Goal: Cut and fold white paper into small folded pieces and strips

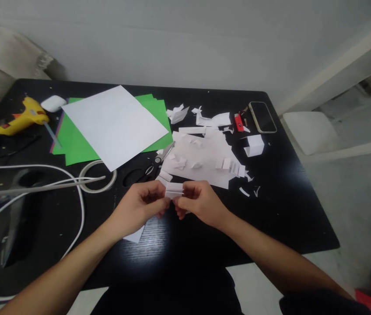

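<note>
Between my two hands is a small folded piece of white paper [174,189], creased across its width and raised over the table's front half. My left hand [146,201] pinches its left end between thumb and fingers. The right end is pinched by my right hand [198,201]. Just beyond them, scissors [159,160] with dark handles lie by a larger white sheet [201,153] strewn with folded bits and scraps. A flat white paper piece [135,235] is partly hidden under my left wrist.
Green sheets [77,148] lie under a large white sheet [116,124] at the back left. A yellow glue gun [28,117], a white case [53,103] and looping white cable [82,210] occupy the left. Rightward are a red lighter [238,122], a phone [262,117] and a folded paper box [255,145].
</note>
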Motion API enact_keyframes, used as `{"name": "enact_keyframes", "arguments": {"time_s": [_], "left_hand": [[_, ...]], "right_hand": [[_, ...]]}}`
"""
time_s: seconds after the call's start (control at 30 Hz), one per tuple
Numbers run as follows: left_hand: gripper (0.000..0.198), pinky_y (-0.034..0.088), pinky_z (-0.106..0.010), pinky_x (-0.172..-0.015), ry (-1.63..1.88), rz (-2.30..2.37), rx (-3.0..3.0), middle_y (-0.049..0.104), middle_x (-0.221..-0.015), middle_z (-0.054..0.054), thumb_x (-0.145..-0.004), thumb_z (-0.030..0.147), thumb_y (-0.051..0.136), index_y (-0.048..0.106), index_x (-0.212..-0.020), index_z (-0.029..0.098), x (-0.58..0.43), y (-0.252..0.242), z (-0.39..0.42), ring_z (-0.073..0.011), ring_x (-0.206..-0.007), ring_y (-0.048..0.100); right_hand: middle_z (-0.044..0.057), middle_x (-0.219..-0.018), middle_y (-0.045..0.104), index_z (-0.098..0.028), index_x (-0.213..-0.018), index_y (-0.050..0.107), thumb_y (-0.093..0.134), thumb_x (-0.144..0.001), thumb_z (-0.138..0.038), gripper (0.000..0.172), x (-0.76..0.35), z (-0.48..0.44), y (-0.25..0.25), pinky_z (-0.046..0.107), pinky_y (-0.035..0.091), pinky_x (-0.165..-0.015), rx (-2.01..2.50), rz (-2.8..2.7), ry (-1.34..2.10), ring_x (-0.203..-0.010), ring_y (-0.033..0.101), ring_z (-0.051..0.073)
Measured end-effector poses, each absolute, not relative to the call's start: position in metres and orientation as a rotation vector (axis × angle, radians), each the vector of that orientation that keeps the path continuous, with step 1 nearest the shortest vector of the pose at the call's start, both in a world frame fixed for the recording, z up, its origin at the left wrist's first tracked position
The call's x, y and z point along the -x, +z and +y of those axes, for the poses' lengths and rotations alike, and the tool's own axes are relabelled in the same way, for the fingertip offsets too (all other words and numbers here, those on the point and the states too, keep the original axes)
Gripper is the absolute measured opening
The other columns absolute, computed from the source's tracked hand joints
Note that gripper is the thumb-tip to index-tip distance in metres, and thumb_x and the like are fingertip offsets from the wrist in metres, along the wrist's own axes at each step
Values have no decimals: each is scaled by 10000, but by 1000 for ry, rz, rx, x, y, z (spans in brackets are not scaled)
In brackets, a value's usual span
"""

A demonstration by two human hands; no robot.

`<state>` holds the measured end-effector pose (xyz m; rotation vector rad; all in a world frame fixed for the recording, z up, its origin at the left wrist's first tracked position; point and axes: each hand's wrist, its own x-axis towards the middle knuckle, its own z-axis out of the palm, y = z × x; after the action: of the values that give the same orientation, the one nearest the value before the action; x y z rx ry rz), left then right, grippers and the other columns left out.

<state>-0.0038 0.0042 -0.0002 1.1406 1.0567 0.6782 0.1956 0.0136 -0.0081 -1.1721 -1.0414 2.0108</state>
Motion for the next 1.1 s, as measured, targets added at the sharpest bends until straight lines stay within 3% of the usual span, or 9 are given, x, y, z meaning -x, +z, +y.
{"name": "enact_keyframes", "arguments": {"time_s": [0.23,0.5,0.67,1.1], "left_hand": [[64,498,-202,-543,794,1131,-1133,669,-637,19,-797,186,713,701,-741,158,15,3,9,-99,-557,603],[62,512,-220,-573,695,1070,-1138,660,-664,20,-818,220,715,698,-804,163,7,3,5,-106,-589,609],[107,538,-241,-595,673,1107,-1184,668,-689,-1,-838,249,674,694,-791,155,4,6,5,-122,-611,636],[231,534,-230,-575,747,1150,-1293,667,-708,-4,-967,307,582,691,-822,163,1,4,3,-116,-596,620]], "right_hand": [[-20,-572,679,-157,-717,694,814,-745,-262,162,-205,25,-4,238,557,-523,1193,-1078,1912,-488,632,107],[-15,-854,752,-230,-1038,687,872,-740,-230,350,-200,16,-8,347,625,-818,1062,-1062,1900,-762,742,163],[-4,-853,748,-208,-940,717,831,-787,-222,191,-199,14,-10,332,613,-809,1050,-1115,1842,-751,721,151],[5,-849,769,-227,-914,796,805,-833,-238,82,-197,13,-5,346,627,-840,1056,-1095,1796,-787,736,161]]}}
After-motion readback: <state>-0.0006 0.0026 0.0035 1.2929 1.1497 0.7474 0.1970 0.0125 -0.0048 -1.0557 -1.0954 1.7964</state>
